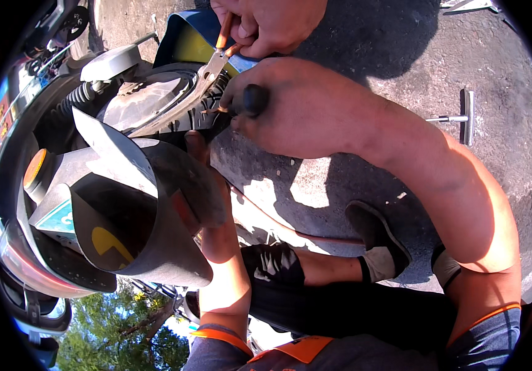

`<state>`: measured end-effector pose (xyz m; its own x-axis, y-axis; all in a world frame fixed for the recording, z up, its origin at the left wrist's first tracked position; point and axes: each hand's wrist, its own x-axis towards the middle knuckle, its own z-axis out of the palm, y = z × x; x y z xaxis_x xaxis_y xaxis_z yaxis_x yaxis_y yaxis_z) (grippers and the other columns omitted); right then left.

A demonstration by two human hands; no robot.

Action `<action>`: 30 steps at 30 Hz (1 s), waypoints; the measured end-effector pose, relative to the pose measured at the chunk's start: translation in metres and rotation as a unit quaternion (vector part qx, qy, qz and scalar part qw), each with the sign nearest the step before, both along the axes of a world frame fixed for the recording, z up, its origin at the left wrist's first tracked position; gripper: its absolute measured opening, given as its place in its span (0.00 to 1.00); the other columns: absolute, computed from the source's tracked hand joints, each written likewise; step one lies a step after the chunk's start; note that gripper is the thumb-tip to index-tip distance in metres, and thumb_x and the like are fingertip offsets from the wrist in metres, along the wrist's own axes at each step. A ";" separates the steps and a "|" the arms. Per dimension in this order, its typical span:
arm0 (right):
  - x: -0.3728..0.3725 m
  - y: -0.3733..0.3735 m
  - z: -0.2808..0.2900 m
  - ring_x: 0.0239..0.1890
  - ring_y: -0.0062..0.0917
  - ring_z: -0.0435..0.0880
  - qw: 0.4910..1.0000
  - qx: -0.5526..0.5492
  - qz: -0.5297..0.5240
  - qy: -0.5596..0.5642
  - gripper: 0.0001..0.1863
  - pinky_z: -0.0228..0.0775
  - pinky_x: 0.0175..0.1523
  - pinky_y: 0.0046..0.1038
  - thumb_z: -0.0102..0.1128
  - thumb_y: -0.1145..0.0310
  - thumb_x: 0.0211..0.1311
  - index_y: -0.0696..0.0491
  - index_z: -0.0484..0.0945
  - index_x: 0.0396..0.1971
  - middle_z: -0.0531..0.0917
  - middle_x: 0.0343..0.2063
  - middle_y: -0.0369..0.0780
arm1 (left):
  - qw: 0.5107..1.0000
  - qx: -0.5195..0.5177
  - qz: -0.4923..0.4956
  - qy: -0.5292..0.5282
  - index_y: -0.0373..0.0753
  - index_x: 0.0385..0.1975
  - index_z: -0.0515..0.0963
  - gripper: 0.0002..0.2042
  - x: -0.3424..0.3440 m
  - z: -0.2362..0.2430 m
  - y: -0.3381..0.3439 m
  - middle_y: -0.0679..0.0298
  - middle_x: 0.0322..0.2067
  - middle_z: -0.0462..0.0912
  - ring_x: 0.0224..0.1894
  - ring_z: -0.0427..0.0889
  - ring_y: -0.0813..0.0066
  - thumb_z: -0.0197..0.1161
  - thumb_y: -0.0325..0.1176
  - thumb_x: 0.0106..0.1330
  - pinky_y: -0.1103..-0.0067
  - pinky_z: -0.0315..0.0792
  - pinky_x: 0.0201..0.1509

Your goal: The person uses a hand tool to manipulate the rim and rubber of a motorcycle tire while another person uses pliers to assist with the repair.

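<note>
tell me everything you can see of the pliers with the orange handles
The pliers have two slim orange-brown handles, spread apart, and a dull, worn-looking grey metal head. They slant, handles up and head toward the lower left, over the tyre. The other person's hand holds the handles at the top of the picture. Whether the jaws grip anything is unclear.

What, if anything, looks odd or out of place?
The grey panel beside the wheel looks askew: it is curled round, with a pointed edge sticking up. I cannot tell whether it is damaged. A T-shaped tool also lies by itself on the ground.
</note>
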<state>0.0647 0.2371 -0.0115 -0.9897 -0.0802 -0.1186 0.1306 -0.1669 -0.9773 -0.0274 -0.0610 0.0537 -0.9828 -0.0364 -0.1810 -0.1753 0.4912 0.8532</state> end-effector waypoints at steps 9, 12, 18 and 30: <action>-0.020 0.004 -0.016 0.31 0.44 0.87 0.980 0.088 0.015 0.176 0.15 0.79 0.40 0.44 0.60 0.64 0.65 0.59 0.89 0.35 0.89 0.30 0.49 | 0.999 0.012 -0.001 -0.037 0.34 0.68 0.77 0.24 0.000 -0.003 0.008 0.55 0.60 0.84 0.62 0.81 0.72 0.54 0.48 0.87 0.76 0.72 0.67; -0.021 0.007 -0.011 0.30 0.43 0.86 0.988 0.071 0.029 0.137 0.14 0.78 0.39 0.44 0.59 0.64 0.64 0.59 0.89 0.34 0.89 0.30 0.48 | 0.999 0.013 -0.003 -0.051 0.35 0.68 0.77 0.24 0.003 0.001 0.011 0.56 0.59 0.84 0.61 0.81 0.72 0.54 0.49 0.87 0.76 0.72 0.66; -0.031 0.012 -0.002 0.29 0.41 0.85 0.989 0.069 0.073 0.111 0.14 0.78 0.39 0.45 0.58 0.65 0.63 0.59 0.88 0.32 0.88 0.29 0.47 | 0.998 0.008 0.001 -0.063 0.35 0.67 0.77 0.25 0.006 0.008 0.011 0.56 0.57 0.85 0.59 0.81 0.72 0.54 0.51 0.86 0.76 0.72 0.64; -0.064 0.054 0.015 0.27 0.38 0.82 0.961 0.133 0.225 -0.096 0.13 0.76 0.38 0.45 0.56 0.68 0.61 0.60 0.87 0.28 0.86 0.26 0.45 | 0.985 0.036 -0.017 -0.170 0.36 0.65 0.77 0.28 0.010 0.008 0.029 0.58 0.54 0.85 0.56 0.81 0.72 0.53 0.56 0.86 0.75 0.72 0.61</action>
